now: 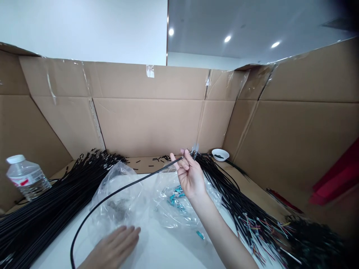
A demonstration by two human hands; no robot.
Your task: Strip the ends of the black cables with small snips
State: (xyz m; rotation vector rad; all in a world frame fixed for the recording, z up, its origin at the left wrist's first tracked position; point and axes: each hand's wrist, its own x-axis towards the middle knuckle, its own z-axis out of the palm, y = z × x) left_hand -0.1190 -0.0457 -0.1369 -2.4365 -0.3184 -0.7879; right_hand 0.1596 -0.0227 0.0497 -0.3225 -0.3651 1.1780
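Observation:
My right hand [192,175] is raised over the middle of the work surface, its fingers closed on a black cable [123,186] near the cable's end. From there the cable bends down and left, leaving the frame at the bottom. My left hand [114,244] is low in front, slightly blurred, with fingers stretched out and nothing in them. Just beyond it lies a clear plastic bag [120,198] with small greyish contents. Left of my right forearm is another clear bag [165,209] with teal pieces [177,198]; one loose teal piece [200,235] lies on the white surface.
A thick bundle of black cables [64,198] fills the left side, beside a water bottle [26,177]. More cables [238,201] with coloured wire ends lie at right. A small white bowl [220,154] stands near the back. Cardboard walls [151,123] enclose the area.

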